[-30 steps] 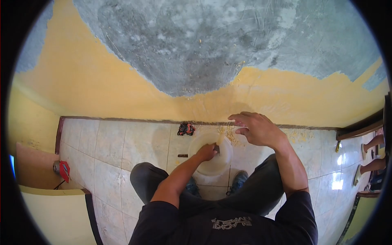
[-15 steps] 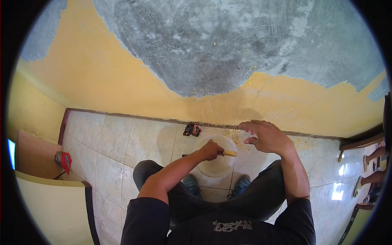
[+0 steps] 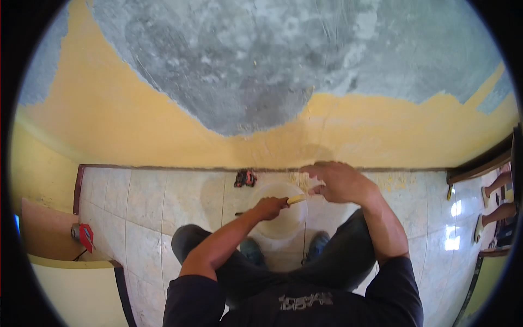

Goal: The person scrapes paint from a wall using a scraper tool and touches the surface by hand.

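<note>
My left hand (image 3: 271, 209) is closed around a tool with a pale yellow, handle-like end (image 3: 296, 199) pointing right; its other end is hidden. Beneath that hand a whitish round bucket (image 3: 283, 230) stands on the tiles between my feet. To the right, my right hand (image 3: 346, 183) hovers with fingers and thumb apart, nothing visible in it. Ahead is a yellow wall (image 3: 376, 128) with a large bare grey patch (image 3: 256, 103) where the paint is gone.
Yellow flakes (image 3: 400, 181) lie along the wall's foot. A crumpled black and orange item (image 3: 245, 178) rests near the skirting. At left are a red object (image 3: 85, 237) and a pale panel (image 3: 76, 289). Another person's legs (image 3: 498, 213) show at far right.
My left hand has tilted the tool, its yellow end now angled up toward my right hand. My right hand stays raised and spread. The view has shifted slightly.
</note>
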`<move>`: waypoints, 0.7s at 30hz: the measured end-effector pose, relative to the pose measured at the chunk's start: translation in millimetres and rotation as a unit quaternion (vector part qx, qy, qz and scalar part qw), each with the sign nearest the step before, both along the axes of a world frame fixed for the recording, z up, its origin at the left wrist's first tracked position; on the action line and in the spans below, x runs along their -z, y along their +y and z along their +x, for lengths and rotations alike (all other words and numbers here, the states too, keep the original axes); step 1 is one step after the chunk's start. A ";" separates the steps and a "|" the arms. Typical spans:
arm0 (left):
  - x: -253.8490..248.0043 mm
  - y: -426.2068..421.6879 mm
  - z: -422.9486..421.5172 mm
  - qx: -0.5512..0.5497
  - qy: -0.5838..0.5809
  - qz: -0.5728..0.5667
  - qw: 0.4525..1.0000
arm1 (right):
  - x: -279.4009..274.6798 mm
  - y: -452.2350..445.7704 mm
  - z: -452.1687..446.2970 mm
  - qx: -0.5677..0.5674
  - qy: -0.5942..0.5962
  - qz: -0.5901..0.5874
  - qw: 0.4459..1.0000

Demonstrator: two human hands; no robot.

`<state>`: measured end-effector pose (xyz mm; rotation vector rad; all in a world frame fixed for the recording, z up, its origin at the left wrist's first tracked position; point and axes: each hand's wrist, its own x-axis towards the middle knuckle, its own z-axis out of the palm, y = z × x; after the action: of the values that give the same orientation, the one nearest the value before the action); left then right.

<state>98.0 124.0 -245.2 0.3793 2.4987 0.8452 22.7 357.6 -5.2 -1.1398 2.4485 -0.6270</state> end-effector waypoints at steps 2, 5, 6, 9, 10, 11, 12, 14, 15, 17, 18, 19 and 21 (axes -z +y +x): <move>-10.7 11.4 8.1 -0.001 -0.049 0.019 0.999 | -4.2 0.3 4.9 -0.006 -0.015 0.014 1.000; -17.2 0.0 -3.3 0.048 -0.050 -0.018 0.997 | 0.1 3.4 10.1 -0.013 -0.049 0.006 0.999; -6.6 -0.8 1.1 0.033 -0.013 0.039 0.999 | -1.5 2.2 6.3 -0.011 -0.031 0.010 0.999; -26.6 -8.1 -9.5 0.077 0.008 -0.078 0.994 | 0.6 3.7 6.3 -0.009 -0.008 0.004 1.000; -35.2 -9.2 -12.8 0.075 0.013 -0.077 0.994 | -3.5 3.0 4.4 -0.015 -0.022 -0.001 1.000; -42.0 -11.2 -18.8 0.090 -0.008 -0.059 0.994 | -8.1 1.9 1.0 -0.019 -0.033 -0.007 0.999; -53.4 -9.7 -20.6 0.105 -0.034 -0.041 0.993 | -9.7 1.8 1.8 -0.019 -0.028 -0.003 0.999; -86.6 -8.3 -32.8 0.111 -0.030 -0.036 0.993 | -10.0 1.4 1.0 -0.018 -0.026 -0.009 0.999; -103.6 -7.1 -39.3 0.113 -0.029 -0.031 0.993 | -9.3 1.9 2.6 -0.019 -0.027 -0.014 0.999; -111.6 -13.2 -47.5 0.109 -0.056 0.003 0.992 | -9.8 1.4 3.4 -0.020 -0.024 -0.019 0.999; -107.1 -17.6 -47.2 0.060 -0.119 0.175 0.975 | -10.1 0.9 3.4 -0.019 -0.019 -0.029 0.999; -101.1 -22.2 -47.0 0.009 -0.178 0.340 0.923 | -9.9 1.0 3.6 -0.020 -0.018 -0.029 0.999; -62.5 -26.3 -36.8 -0.005 -0.224 0.362 0.905 | -10.4 2.3 3.9 -0.016 -0.023 -0.031 0.999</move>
<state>61.2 97.8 -182.7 0.3532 1.6977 1.6477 26.6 359.9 5.2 -1.1733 2.3826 -0.7150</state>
